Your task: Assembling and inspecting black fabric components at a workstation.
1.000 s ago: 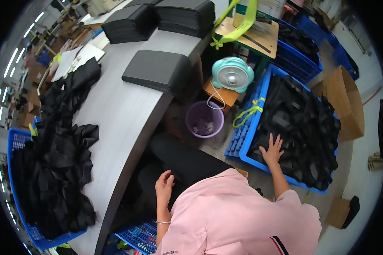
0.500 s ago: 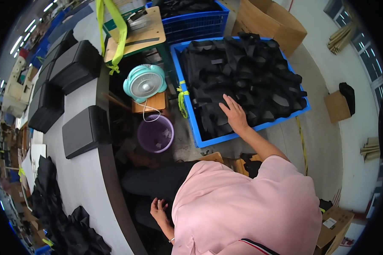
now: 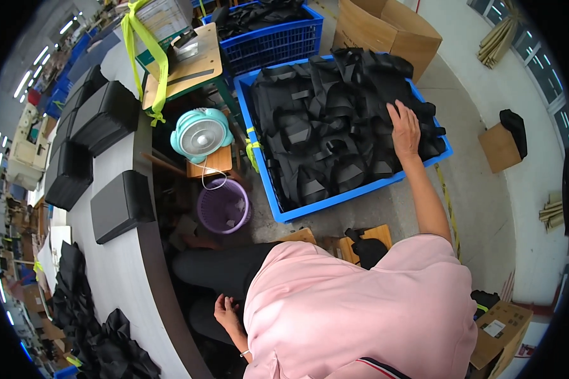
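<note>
My right hand [image 3: 406, 129] reaches over the right side of a blue plastic crate [image 3: 354, 197]. Its fingers are spread slightly and stretched out, with nothing gripped. Under and around it lies a layered heap of black fabric pieces with straps [image 3: 325, 120], filling the crate to its rim. Whether the fingertips touch the fabric or hover just above it, I cannot tell. My left hand [image 3: 226, 311] stays low by my dark trousers, its fingers loosely bent and apart, with nothing visible in it.
To the left runs a long grey table [image 3: 117, 271] bearing stacked black padded pieces [image 3: 121, 205] and loose black cloth [image 3: 107, 341]. A turquoise fan [image 3: 201, 134] stands above a purple basket [image 3: 224, 205]. Behind the crate are another blue crate [image 3: 278, 39] and a large cardboard box [image 3: 392, 31].
My right hand has moved rightward across the heap, from its near middle to its right side. The view has shifted slightly. My left hand stays by my lap.
</note>
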`<state>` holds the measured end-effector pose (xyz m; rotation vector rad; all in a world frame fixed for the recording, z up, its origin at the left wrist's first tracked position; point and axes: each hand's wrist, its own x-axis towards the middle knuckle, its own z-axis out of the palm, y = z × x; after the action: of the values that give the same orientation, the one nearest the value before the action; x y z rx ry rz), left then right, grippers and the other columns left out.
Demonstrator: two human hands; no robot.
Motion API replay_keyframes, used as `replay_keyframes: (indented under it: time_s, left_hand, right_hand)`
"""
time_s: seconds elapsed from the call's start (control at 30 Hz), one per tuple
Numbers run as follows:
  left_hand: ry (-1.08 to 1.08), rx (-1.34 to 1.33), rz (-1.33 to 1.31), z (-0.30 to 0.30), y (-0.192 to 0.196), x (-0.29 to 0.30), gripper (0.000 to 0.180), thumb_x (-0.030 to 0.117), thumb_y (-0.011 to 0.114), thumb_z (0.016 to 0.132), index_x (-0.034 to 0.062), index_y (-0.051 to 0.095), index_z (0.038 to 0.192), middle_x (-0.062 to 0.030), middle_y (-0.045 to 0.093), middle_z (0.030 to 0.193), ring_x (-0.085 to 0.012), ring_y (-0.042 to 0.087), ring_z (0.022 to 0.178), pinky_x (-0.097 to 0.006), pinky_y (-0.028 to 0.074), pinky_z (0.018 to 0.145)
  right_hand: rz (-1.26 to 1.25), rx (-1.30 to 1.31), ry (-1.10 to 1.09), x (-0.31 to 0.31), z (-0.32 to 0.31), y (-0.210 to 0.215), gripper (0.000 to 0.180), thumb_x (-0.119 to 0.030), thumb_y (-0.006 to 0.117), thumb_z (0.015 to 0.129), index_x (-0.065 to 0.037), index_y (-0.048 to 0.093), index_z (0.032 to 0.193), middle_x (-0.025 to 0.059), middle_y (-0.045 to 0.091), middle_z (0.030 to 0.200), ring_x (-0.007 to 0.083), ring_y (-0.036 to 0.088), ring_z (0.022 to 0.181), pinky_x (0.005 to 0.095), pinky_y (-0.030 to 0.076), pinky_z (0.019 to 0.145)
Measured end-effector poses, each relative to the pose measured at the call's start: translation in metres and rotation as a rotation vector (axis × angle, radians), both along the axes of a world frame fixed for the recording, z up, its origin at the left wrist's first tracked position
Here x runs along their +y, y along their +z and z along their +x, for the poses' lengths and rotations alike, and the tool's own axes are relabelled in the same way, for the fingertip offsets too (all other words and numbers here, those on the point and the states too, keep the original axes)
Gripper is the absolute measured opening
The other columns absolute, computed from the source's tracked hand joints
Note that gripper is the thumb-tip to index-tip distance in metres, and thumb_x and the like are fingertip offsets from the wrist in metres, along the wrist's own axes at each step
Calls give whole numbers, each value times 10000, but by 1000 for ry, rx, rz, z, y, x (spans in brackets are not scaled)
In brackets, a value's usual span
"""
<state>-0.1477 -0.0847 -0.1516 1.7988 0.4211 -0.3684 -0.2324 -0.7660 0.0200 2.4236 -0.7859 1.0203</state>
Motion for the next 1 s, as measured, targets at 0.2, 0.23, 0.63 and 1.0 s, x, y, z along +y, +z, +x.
replay_keyframes:
  time_s: [0.2,0.23,0.63,1.0]
  left_hand:
    - [-40,-35,47,-1,1,-1,302,128,628,978,-11,615,1246,-70,684,1035,-128,669,892,-259,558,658]
    - [-34,-55,61,-2,0,-3,302,127,637,968,-16,623,1234,-65,689,1001,-126,669,870,-263,554,661]
    - [-237,-244,470,-2,-19,14,288,163,685,895,-24,701,1114,-167,744,1004,-230,721,874,-337,552,802]
    - [-209,-183,601,-10,25,-27,296,221,656,913,55,698,1155,-162,722,1074,-303,700,1007,-369,534,886]
  right_hand:
    - [536,707,-562,-78,-88,-134,271,-197,488,955,-175,682,1143,77,562,1382,248,569,1231,680,314,1037]
    - [565,633,-616,-86,-96,-139,269,-198,482,960,-180,683,1138,69,564,1381,245,572,1229,665,348,1008]
    - [97,155,-614,-144,-127,-89,239,-147,492,964,-153,604,1175,37,564,1396,236,570,1252,514,438,944]
    - [1395,-639,-226,-244,-154,-175,539,-387,603,940,6,619,1309,158,670,1230,238,620,1097,365,460,991]
